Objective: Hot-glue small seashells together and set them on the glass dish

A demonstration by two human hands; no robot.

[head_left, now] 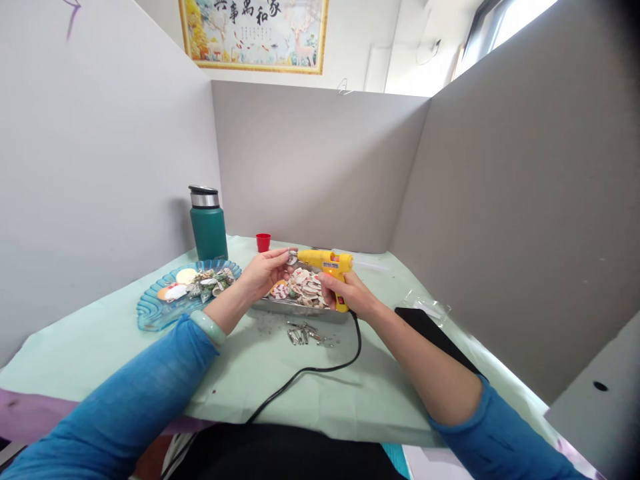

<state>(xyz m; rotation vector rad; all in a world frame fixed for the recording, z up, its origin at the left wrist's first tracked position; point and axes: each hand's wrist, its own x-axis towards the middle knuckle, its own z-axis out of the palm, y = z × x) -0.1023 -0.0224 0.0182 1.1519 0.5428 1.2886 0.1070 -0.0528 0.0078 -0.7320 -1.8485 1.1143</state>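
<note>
My right hand is wrapped round the handle of a yellow hot glue gun, whose nozzle points left. Between the fingertips of my left hand is a small greyish-white piece, right at the nozzle; its exact kind is too small to make out. Below both hands sits a metal tray filled with seashells, partly hidden by my hands. In front of the tray, a loose pile of small metal pin clips lies on the pale green table cover.
To the left is a blue scalloped dish bearing several shells, with a green bottle behind it. A red cup stands at the back. The gun's black cord runs toward me. At right lie a black flat item and clear plastic. Grey partitions surround the table.
</note>
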